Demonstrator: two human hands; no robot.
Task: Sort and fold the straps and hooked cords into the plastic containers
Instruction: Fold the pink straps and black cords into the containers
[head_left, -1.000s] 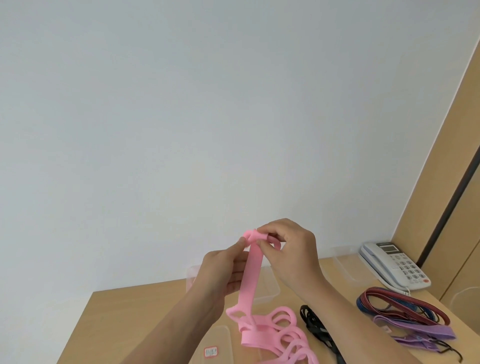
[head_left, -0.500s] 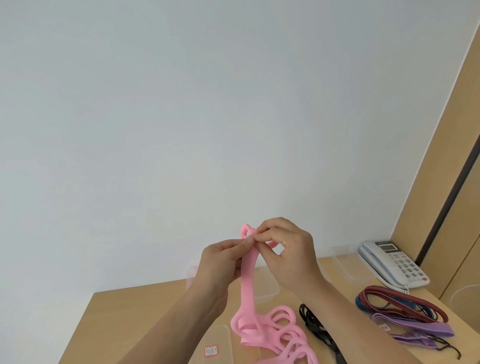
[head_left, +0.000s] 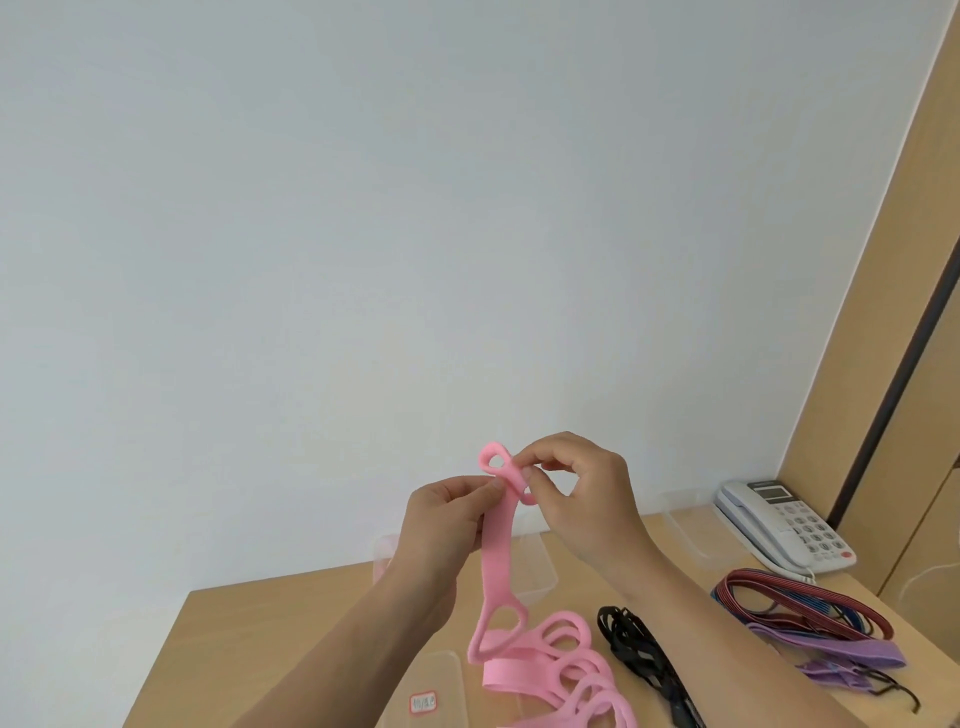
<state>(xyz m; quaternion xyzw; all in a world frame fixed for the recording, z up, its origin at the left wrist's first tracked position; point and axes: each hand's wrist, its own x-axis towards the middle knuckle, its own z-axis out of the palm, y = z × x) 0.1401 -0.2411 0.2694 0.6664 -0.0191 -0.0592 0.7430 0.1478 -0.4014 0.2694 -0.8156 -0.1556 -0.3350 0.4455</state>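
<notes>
Pinching pink strap (head_left: 500, 540) top end, chest height above desk (head_left: 270, 623): left hand (head_left: 441, 525) thumb clamps band just below end loop; right hand (head_left: 582, 493) fingertips nip same loop from other side. Strap long axis hangs straight down, tail piled on desk. Open container (head_left: 540, 571) lies directly behind, equally near both hands.

A plain pale wall (head_left: 415, 208) fills most of the frame. A light wooden panel (head_left: 904, 291) with a dark vertical strip rises at right. A wooden table (head_left: 249, 639) and white telephone (head_left: 784, 525) sit lower right.
</notes>
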